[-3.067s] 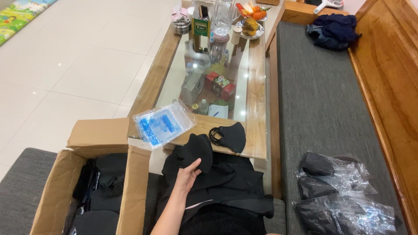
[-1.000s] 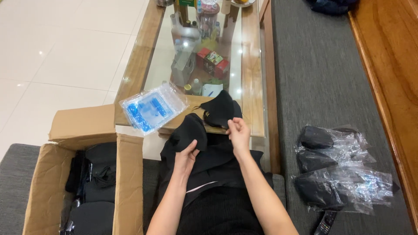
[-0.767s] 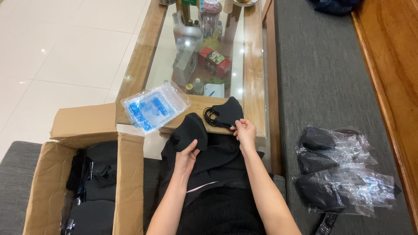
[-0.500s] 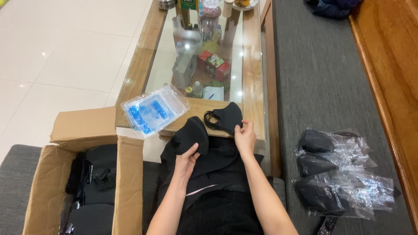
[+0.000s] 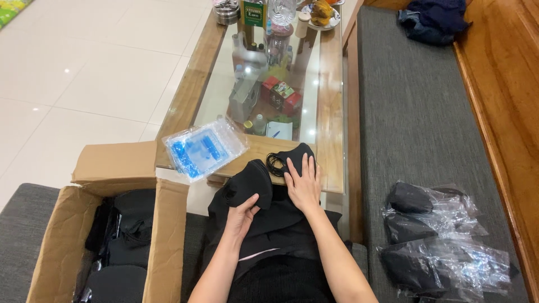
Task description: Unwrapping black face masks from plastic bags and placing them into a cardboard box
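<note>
Right hand [image 5: 304, 185] flat, fingers spread, pressing black mask [image 5: 292, 160] on near edge of glass table [image 5: 331, 112]. Left hand [image 5: 242, 214] just below table edge, fingers curled, gripping second mask [image 5: 250, 182]. Flat mask's long axis across table edge.

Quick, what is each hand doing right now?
Left hand: gripping a stack of black face masks.
Right hand: open, flat on one black mask.
</note>
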